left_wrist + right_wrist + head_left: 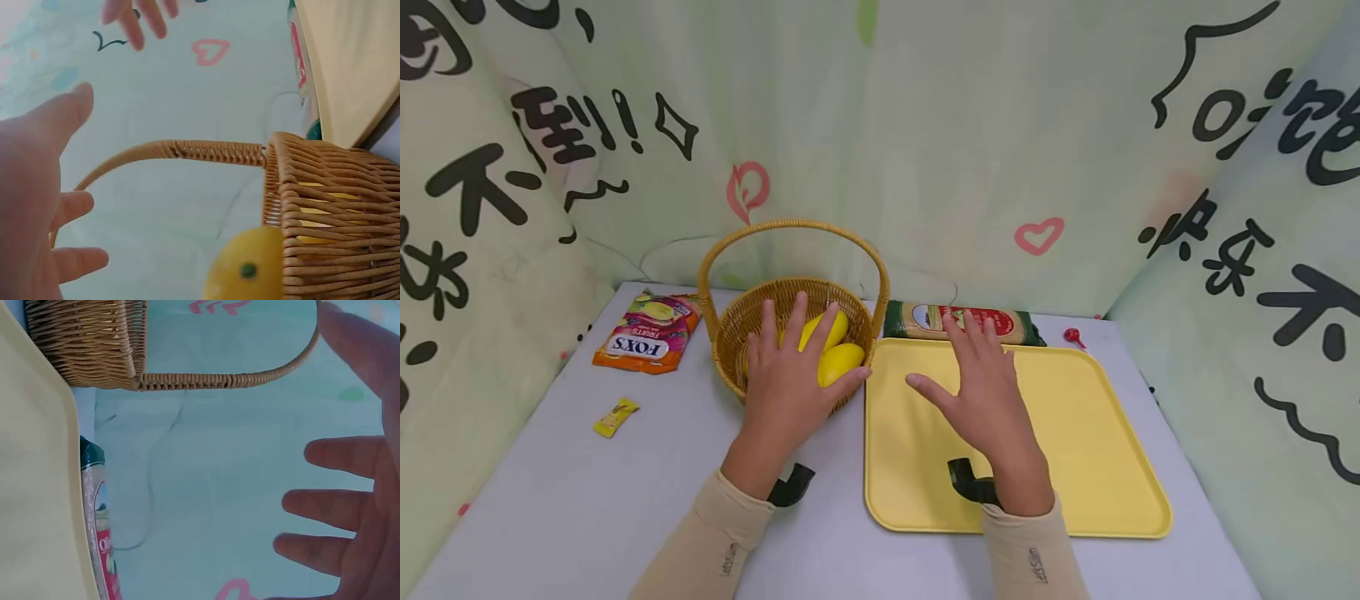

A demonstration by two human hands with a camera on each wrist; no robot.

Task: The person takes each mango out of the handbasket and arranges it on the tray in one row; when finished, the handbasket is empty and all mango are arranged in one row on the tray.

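My left hand [786, 375] hovers with spread fingers in front of the wicker basket [730, 333], hiding part of it in the head view. Yellow lemons [841, 364] lie inside that basket; one lemon [247, 265] shows at the rim in the left wrist view. Over the yellow tray [1097, 450], my right hand [985, 400] is held up, its fingers straight and apart. Neither hand grips anything. Behind the tray lies a long green-ended packet [925, 321], partly covered by the right fingertips in the head view.
At the back left lies a Fox's candy bag [651, 333], with a small yellow wrapped sweet [616, 417] nearer me. A red lollipop [1074, 337] sits beyond the tray's far right corner. Printed curtains [940, 167] enclose the white table [550, 500].
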